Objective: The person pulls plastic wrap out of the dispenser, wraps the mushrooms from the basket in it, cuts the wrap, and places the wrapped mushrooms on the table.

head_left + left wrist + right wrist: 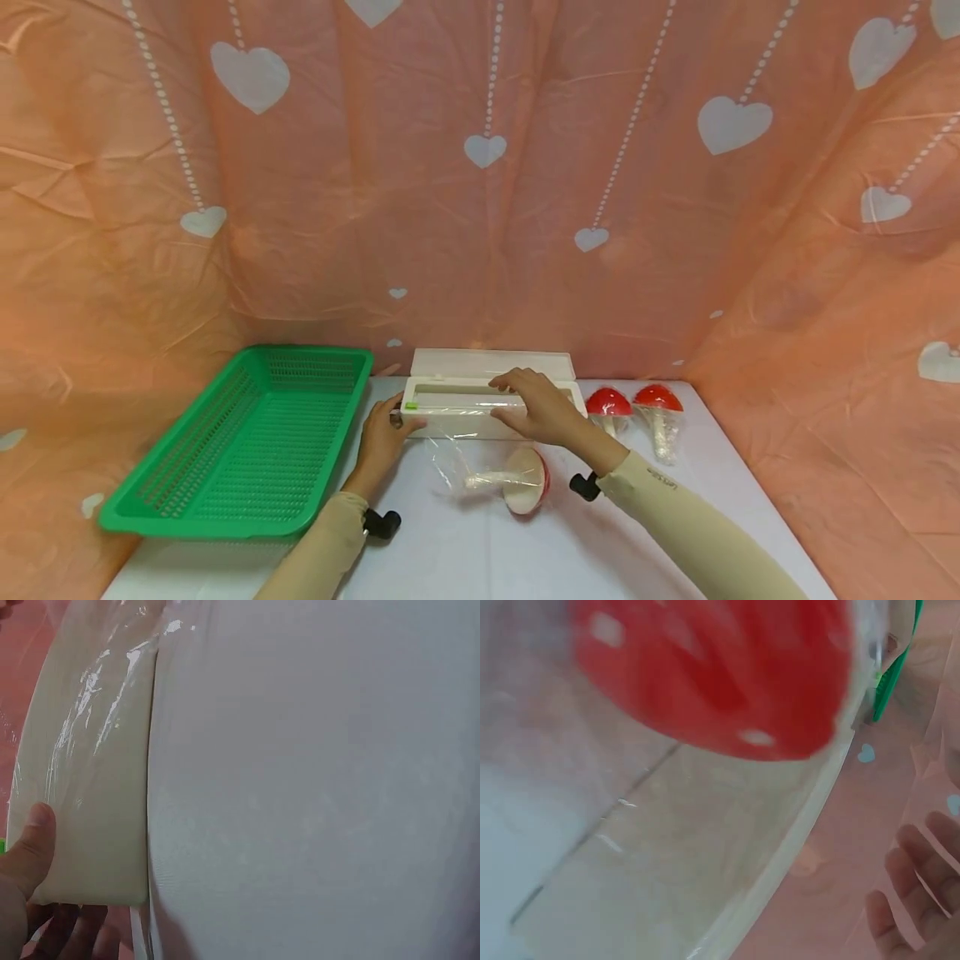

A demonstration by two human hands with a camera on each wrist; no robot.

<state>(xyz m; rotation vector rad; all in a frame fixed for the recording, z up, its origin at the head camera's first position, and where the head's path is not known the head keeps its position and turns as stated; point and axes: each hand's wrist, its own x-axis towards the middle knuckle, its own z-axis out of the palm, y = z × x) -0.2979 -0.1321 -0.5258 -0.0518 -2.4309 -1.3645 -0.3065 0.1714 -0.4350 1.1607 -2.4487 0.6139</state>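
Note:
A white cling film dispenser (pixel 472 427) lies at the back of the table with its lid (pixel 491 364) raised. My left hand (pixel 380 442) grips the dispenser's left end, thumb (pixel 37 832) on the front face and fingers round the end. Over the right half of the box hovers my right hand (pixel 536 408), fingers apart and holding nothing. Clear film (pixel 446 462) hangs from the box front down to a toy mushroom (pixel 525 481), which lies on its side in front with its stem to the left. Its red cap (pixel 720 682) with white spots fills the top of the right wrist view.
A green plastic basket (pixel 217 529) stands on the left. Two red-capped mushrooms, a nearer one (pixel 609 402) and a film-wrapped one (pixel 660 417), lie right of the dispenser on the white table (pixel 450 567). A pink heart-patterned curtain (pixel 420 208) hangs behind and at both sides.

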